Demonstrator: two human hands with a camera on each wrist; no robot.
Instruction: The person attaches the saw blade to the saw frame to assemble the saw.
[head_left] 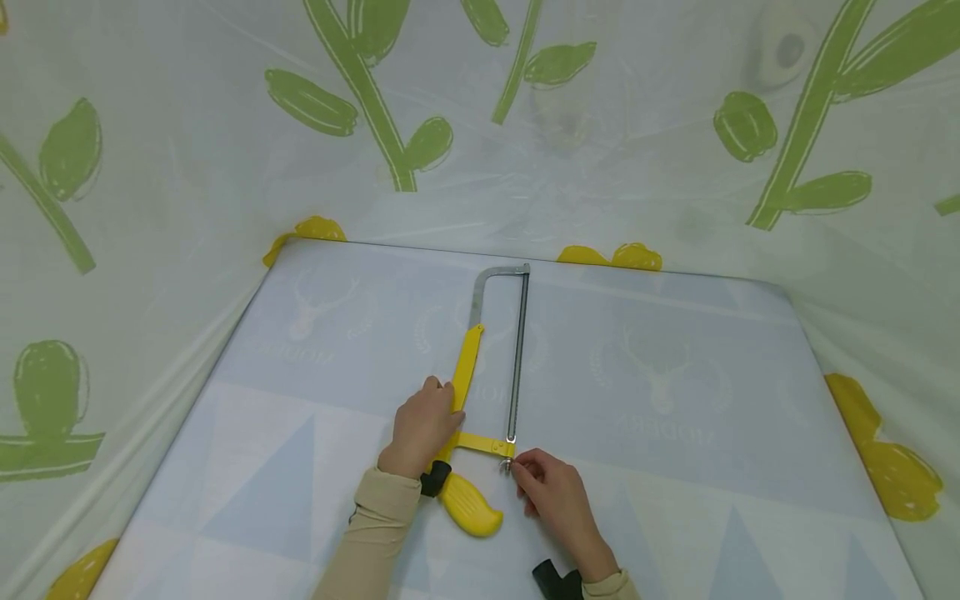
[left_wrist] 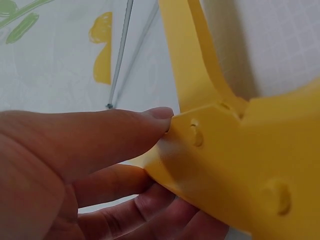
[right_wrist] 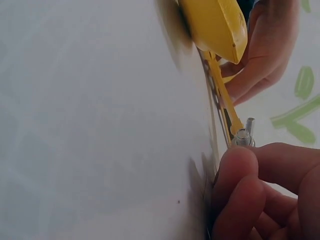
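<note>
A hacksaw with a yellow frame [head_left: 467,367] and a yellow handle [head_left: 471,506] lies flat on the table, its blade [head_left: 517,358] on the right side. My left hand [head_left: 422,427] grips the frame just above the handle; the left wrist view shows the thumb [left_wrist: 145,122] along one side and curled fingers beneath. At the blade's near end sits a metal wing nut [head_left: 506,466]. My right hand [head_left: 558,497] pinches at this wing nut [right_wrist: 243,137] with thumb and forefinger, the other fingers curled. Those fingertips partly cover it.
The table [head_left: 712,358] has a pale cover with blue triangles and faint deer-head prints. A whitish curtain [head_left: 600,167] with green leaves hangs behind and around it. Black wrist straps [head_left: 435,480] are on both arms.
</note>
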